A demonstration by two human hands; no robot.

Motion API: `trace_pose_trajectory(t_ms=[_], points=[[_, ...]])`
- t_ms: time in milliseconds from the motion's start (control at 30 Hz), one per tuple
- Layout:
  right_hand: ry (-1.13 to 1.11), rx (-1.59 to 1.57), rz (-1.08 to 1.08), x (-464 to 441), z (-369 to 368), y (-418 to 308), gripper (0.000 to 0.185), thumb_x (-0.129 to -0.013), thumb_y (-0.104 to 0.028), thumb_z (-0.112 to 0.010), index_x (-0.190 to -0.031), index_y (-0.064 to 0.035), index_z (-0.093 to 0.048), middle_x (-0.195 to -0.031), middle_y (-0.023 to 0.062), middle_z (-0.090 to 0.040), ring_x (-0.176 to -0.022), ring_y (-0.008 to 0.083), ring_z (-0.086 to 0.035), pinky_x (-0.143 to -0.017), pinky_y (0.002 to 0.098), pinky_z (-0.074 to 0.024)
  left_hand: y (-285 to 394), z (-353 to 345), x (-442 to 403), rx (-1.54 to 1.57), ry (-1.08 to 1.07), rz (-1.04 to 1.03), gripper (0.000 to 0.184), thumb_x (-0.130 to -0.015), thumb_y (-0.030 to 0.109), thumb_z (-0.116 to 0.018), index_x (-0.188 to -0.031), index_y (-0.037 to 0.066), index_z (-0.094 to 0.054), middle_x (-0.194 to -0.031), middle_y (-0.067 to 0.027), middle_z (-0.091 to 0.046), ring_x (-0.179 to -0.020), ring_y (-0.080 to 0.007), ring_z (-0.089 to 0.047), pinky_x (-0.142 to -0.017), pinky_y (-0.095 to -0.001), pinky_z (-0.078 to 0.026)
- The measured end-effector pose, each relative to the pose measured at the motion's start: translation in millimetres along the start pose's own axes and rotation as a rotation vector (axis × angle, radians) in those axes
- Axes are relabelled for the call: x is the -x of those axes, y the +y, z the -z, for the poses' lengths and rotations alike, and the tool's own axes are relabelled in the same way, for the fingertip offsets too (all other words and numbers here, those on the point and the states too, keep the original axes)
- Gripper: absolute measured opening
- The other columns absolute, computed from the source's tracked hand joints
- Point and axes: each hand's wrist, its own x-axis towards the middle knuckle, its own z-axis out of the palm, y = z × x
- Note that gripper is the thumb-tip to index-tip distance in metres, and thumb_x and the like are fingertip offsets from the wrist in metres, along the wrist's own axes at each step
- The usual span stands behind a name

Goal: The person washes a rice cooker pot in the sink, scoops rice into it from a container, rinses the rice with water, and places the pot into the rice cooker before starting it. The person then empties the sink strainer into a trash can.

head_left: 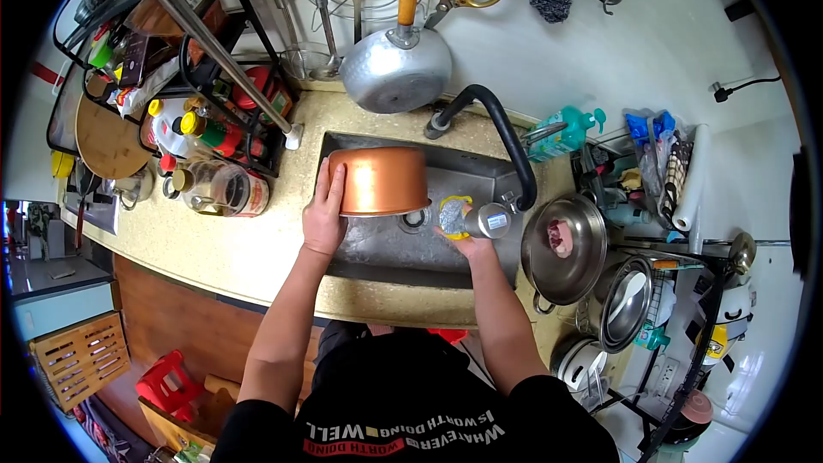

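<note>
Pot [381, 182] over sink [386, 257], left fingers [336, 186] clamped on its side, right fingers [467, 245] around scrubber [450, 216]

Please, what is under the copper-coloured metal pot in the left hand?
Below the copper-coloured metal pot, the grey metal sink and its round drain show; whatever the pot directly covers cannot be seen.

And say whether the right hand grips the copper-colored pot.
No, the left hand holds the copper-colored pot; the right hand is apart.
</note>
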Motion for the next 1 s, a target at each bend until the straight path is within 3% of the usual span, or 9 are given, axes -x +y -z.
trace_pose_trajectory(t_ms=[67,167,267,400,500,600,700,800,1000], points=[[-0.001,-0.034,0.025,4,-12,4,0.027,-0.088,-0.021,-0.068,-0.113,-0.0139,-0.061,-0.100,0.0071,-0.068,-0.091,0.0268,-0.067,-0.083,0.0475,-0.0527,4,6,-7,0.028,0.086,-0.080,0.083,-0.069,-0.009,-0.059,-0.145,0.017,-0.043,-0.150,-0.0209,-0.037,-0.081,-0.0377,-0.067,-0.061,-0.0384,-0.057],[-0.068,0.169,0.087,-38,18,9,0.023,-0.089,-0.012,-0.066,-0.112,-0.0121,-0.060,-0.101,0.0091,-0.067,-0.089,0.0256,-0.066,-0.072,0.0374,-0.0540,0,10,-10,-0.002,0.144,-0.130,0.073,-0.072,-0.006,-0.059,-0.142,0.016,-0.048,-0.147,-0.0208,-0.042,-0.085,-0.0361,-0.068,-0.064,-0.0367,-0.058],[0.096,0.392,0.114,-48,15,8,0.015,-0.092,-0.011,-0.064,-0.105,-0.0137,-0.058,-0.087,0.0070,-0.063,-0.070,0.0198,-0.061,-0.052,0.0270,-0.0452,-6,18,-12,0.000,0.166,-0.155,0.067,-0.075,-0.005,-0.057,-0.139,0.015,-0.051,-0.145,-0.0212,-0.045,-0.088,-0.0352,-0.069,-0.067,-0.0362,-0.059],[0.191,0.483,0.264,-31,-21,6,0.014,-0.095,-0.018,-0.062,-0.092,-0.0161,-0.049,-0.070,-0.0007,-0.045,-0.050,0.0118,-0.037,-0.040,0.0256,-0.0267,-8,25,-15,-0.007,0.175,-0.148,0.062,-0.077,-0.003,-0.056,-0.137,0.013,-0.053,-0.143,-0.0228,-0.046,-0.090,-0.0361,-0.069,-0.069,-0.0371,-0.059],[0.199,0.517,0.173,-23,-28,-1,0.014,-0.096,-0.024,-0.062,-0.104,-0.0173,-0.053,-0.073,0.0006,-0.043,-0.051,0.0137,-0.038,-0.041,0.0277,-0.0273,-6,29,-16,0.002,0.170,-0.144,0.060,-0.077,-0.003,-0.056,-0.136,0.012,-0.054,-0.142,-0.0233,-0.047,-0.091,-0.0365,-0.069,-0.069,-0.0373,-0.059],[0.465,0.494,0.188,-11,-49,-4,0.025,-0.096,-0.027,-0.061,-0.117,-0.0166,-0.053,-0.081,0.0040,-0.050,-0.056,0.0169,-0.044,-0.045,0.0311,-0.0354,-5,31,-16,-0.001,0.179,-0.170,0.058,-0.078,-0.002,-0.056,-0.135,0.012,-0.055,-0.141,-0.0236,-0.048,-0.091,-0.0366,-0.069,-0.070,-0.0372,-0.059],[0.522,0.465,0.282,-2,-61,-3,0.033,-0.095,-0.022,-0.063,-0.124,-0.0146,-0.053,-0.095,0.0073,-0.056,-0.070,0.0212,-0.054,-0.054,0.0360,-0.0452,-6,30,-15,-0.027,0.173,-0.196,0.056,-0.079,-0.001,-0.056,-0.133,0.012,-0.057,-0.141,-0.0232,-0.048,-0.089,-0.0355,-0.069,-0.069,-0.0367,-0.059],[0.071,0.431,0.176,-34,-2,-4,0.029,-0.093,-0.018,-0.065,-0.119,-0.0131,-0.055,-0.103,0.0073,-0.060,-0.087,0.0246,-0.059,-0.066,0.0403,-0.0520,-6,29,-15,-0.078,0.182,-0.245,0.054,-0.079,0.002,-0.057,-0.132,0.013,-0.058,-0.141,-0.0224,-0.049,-0.081,-0.0311,-0.069,-0.066,-0.0346,-0.058],[0.082,0.434,0.181,-33,0,-5,0.034,-0.085,-0.015,-0.074,-0.115,-0.0160,-0.058,-0.114,0.0046,-0.056,-0.106,0.0283,-0.052,-0.077,0.0534,-0.0522,-7,27,-16,-0.122,0.191,-0.317,0.052,-0.079,0.003,-0.057,-0.130,0.015,-0.059,-0.140,-0.0215,-0.050,-0.071,-0.0244,-0.066,-0.061,-0.0314,-0.057]])
